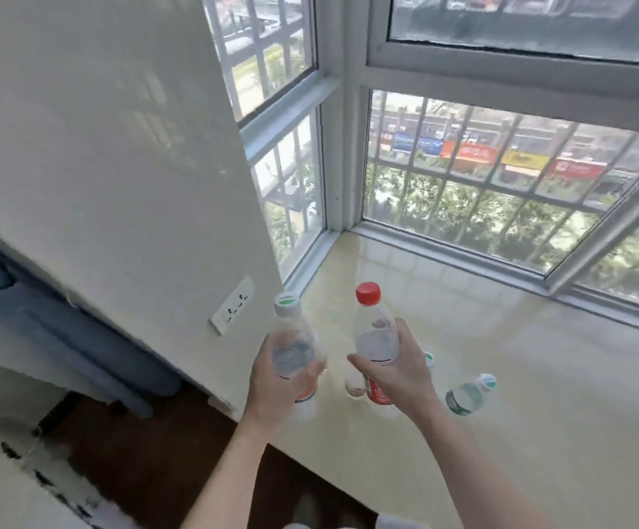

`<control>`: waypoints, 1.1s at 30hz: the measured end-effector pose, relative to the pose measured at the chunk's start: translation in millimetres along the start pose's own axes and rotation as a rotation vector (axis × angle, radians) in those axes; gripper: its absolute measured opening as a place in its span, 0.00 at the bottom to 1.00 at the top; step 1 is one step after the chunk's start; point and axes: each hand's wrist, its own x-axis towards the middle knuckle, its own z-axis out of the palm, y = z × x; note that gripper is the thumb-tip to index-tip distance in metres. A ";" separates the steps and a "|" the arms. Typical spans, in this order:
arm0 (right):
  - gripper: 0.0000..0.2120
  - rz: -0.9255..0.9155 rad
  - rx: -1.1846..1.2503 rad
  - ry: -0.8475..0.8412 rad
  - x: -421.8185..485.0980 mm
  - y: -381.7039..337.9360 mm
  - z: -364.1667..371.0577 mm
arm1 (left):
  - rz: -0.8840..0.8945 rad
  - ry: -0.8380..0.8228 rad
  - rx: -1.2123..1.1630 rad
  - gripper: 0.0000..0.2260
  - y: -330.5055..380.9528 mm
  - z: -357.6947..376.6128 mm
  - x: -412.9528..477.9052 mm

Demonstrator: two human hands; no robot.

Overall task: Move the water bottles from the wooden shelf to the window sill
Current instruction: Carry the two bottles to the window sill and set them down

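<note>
Left hand (275,379) grips a clear plastic bottle (293,337), fingers wrapped round the middle. It has a white cap with a green stripe and an orange-red label showing under my palm; the print is too blurred to read. Right hand (401,376) grips a second clear bottle (375,337) with a ribbed red cap and a red label below my fingers, text unreadable. Both bottles are tilted slightly and held above the near-left end of the window sill (539,376), a glossy cream slab.

At 3 o'clock of my right hand, 1 bottle with a green label (466,397) stands on the sill, white-green cap. Just beside my right hand, a white-green cap (429,360) peeks out, the rest hidden. Between my hands sits a small clear item (354,387); cannot tell what.

At 9 o'clock of the left bottle there is a white wall socket (232,305) on a matte painted wall. At 12 o'clock is a white-framed window (463,192) with bars; the coloured shop signs outside are illegible.
</note>
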 end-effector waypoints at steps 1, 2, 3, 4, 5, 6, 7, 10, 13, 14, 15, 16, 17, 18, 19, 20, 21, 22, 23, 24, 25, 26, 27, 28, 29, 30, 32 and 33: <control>0.26 0.040 0.007 0.054 -1.4 3.8 -3.7 | -0.006 -0.047 0.000 0.22 -3.6 3.0 4.7; 0.26 0.077 0.020 0.110 -4.0 7.9 -6.4 | -0.016 -0.096 0.004 0.22 -8.4 4.9 8.5; 0.26 0.111 0.039 0.161 -7.4 12.3 -8.0 | -0.025 -0.142 0.003 0.22 -12.7 6.2 11.7; 0.26 0.144 0.061 0.197 -11.3 17.1 -9.1 | -0.033 -0.179 0.007 0.22 -17.0 6.9 14.3; 0.27 0.174 0.075 0.220 -15.4 22.2 -9.0 | -0.039 -0.207 0.011 0.21 -21.9 6.9 16.8; 0.27 0.204 0.075 0.236 -19.7 27.9 -7.8 | -0.042 -0.228 0.019 0.21 -27.7 6.0 19.3; 0.26 0.230 0.068 0.253 -24.2 31.7 -5.8 | -0.042 -0.246 0.025 0.20 -33.5 4.5 21.2; 0.29 0.282 0.074 0.317 -36.3 47.1 2.5 | -0.059 -0.273 0.049 0.21 -47.3 -0.5 26.9; 0.30 0.339 0.097 0.351 -44.2 64.1 10.5 | -0.079 -0.277 0.061 0.22 -65.9 -1.1 30.4; 0.28 0.360 0.102 0.356 -46.5 69.4 13.6 | -0.093 -0.276 0.062 0.22 -71.7 -1.9 31.0; 0.26 0.374 0.107 0.365 -47.4 75.6 16.8 | -0.105 -0.278 0.061 0.22 -77.7 -2.2 32.6; 0.26 0.385 0.103 0.378 -48.2 82.7 19.8 | -0.122 -0.283 0.069 0.22 -84.0 -2.4 33.8; 0.26 0.391 0.090 0.390 -48.7 90.5 23.2 | -0.133 -0.289 0.074 0.22 -89.8 -2.4 35.0; 0.26 0.391 0.079 0.392 -48.4 97.5 26.6 | -0.135 -0.294 0.081 0.22 -95.6 -2.0 37.0; 0.26 0.398 0.077 0.388 -48.0 105.5 30.1 | -0.143 -0.303 0.082 0.22 -102.3 -1.4 38.5; 0.26 0.406 0.076 0.384 -46.4 114.0 33.8 | -0.153 -0.308 0.075 0.22 -108.6 -0.6 40.7; 0.26 0.414 0.076 0.377 -44.0 122.7 37.8 | -0.159 -0.309 0.077 0.22 -116.7 -0.2 43.5; 0.26 0.420 0.079 0.368 -42.8 131.8 42.9 | -0.161 -0.306 0.086 0.23 -125.9 -1.0 45.9; 0.27 0.422 0.085 0.362 -41.1 139.5 47.7 | -0.168 -0.306 0.100 0.24 -135.5 -1.6 49.3; 0.29 0.416 0.083 0.359 -38.8 147.1 51.3 | -0.176 -0.310 0.111 0.24 -144.7 -1.5 52.2; 0.31 0.420 0.082 0.353 -37.0 154.9 54.6 | -0.195 -0.311 0.130 0.24 -154.8 -1.2 54.1; 0.32 0.420 0.079 0.340 -34.5 161.8 57.7 | -0.211 -0.313 0.153 0.24 -164.4 -0.1 56.2; 0.32 0.422 0.075 0.328 -32.1 170.1 60.6 | -0.221 -0.315 0.168 0.25 -172.1 1.5 58.5; 0.30 0.426 0.068 0.319 -29.7 176.1 63.6 | -0.221 -0.316 0.177 0.25 -180.1 3.2 61.1; 0.28 0.430 0.065 0.317 -27.1 179.6 66.8 | -0.219 -0.314 0.183 0.26 -188.1 5.2 63.8; 0.26 0.428 0.065 0.312 -24.3 183.3 70.5 | -0.209 -0.317 0.194 0.26 -195.0 7.7 66.8; 0.26 0.415 0.075 0.303 -19.5 191.3 77.2 | -0.210 -0.324 0.207 0.26 -209.1 13.5 71.6; 0.26 0.396 0.068 0.294 -16.5 198.3 80.4 | -0.213 -0.324 0.201 0.26 -215.5 16.7 73.7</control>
